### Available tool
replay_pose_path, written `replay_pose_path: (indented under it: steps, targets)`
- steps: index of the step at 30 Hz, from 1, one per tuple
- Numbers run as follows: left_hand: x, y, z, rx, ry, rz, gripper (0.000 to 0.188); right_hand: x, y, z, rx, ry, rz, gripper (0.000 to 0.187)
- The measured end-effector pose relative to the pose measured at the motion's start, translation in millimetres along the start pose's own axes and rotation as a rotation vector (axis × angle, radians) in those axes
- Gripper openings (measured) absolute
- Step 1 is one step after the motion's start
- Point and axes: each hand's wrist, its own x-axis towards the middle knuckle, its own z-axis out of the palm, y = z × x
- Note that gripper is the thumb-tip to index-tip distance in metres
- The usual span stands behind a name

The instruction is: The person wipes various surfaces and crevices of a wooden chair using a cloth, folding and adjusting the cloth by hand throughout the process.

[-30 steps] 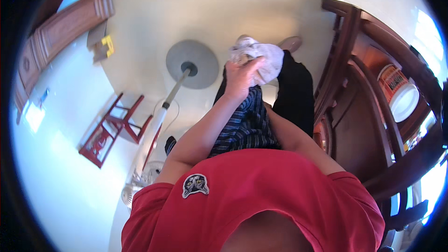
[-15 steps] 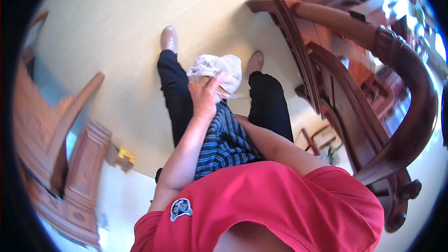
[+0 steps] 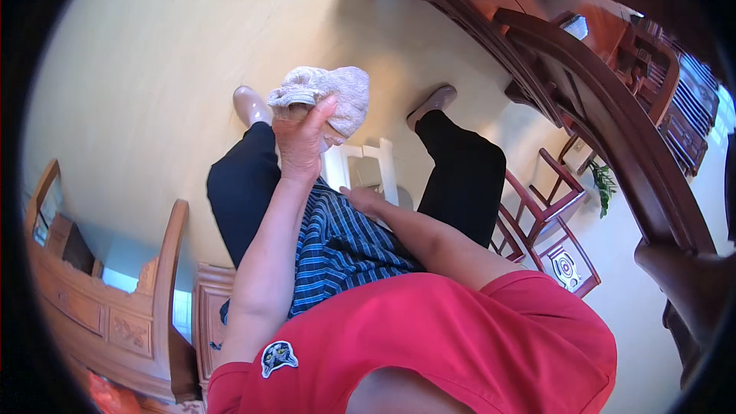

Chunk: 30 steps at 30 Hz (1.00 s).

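My left hand [image 3: 301,138] is closed around a bunched, whitish cloth [image 3: 343,96], its thumb pressed over the near side. The cloth is held out in front of my body, above the floor between my feet. Lower and to the right, my right hand [image 3: 365,201] is at the edge of the blue-striped apron [image 3: 337,234], beside a white stool-like frame [image 3: 386,165]. Its fingers are partly hidden, and I cannot make out whether they grip anything.
A large dark wooden piece of furniture [image 3: 594,92] with curved rails rises close on the right. Carved wooden furniture [image 3: 142,322] stands at the lower left. Behind me on the right are a red-brown framed stand [image 3: 556,211] and a green plant [image 3: 603,184].
My left hand and the cloth have shifted left and slightly up in the view. My right hand has come into sight beside the apron, and the white frame shows more. My knees are spread wider.
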Motion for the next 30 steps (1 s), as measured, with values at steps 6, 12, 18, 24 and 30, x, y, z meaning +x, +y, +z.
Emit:
replay_pose_path:
  steps: [6,12,18,24,30]
  targets:
    - [-13,0,-5,0.083,-0.071,-0.059,0.040,38,-3,25,0.073,-0.084,-0.037,0.072]
    - [-28,-4,3,0.085,-0.186,-0.092,0.041,59,55,42,0.119,-0.018,-0.113,0.059]
    - [-55,3,4,0.102,-0.199,-0.040,0.045,60,74,29,0.005,0.064,-0.201,0.054]
    - [-69,-21,1,0.101,-0.287,0.112,0.040,64,96,-4,-0.144,0.234,-0.323,0.050]
    - [-74,-16,-7,0.141,-0.386,0.263,0.048,40,61,-7,-0.253,0.434,-0.517,0.046]
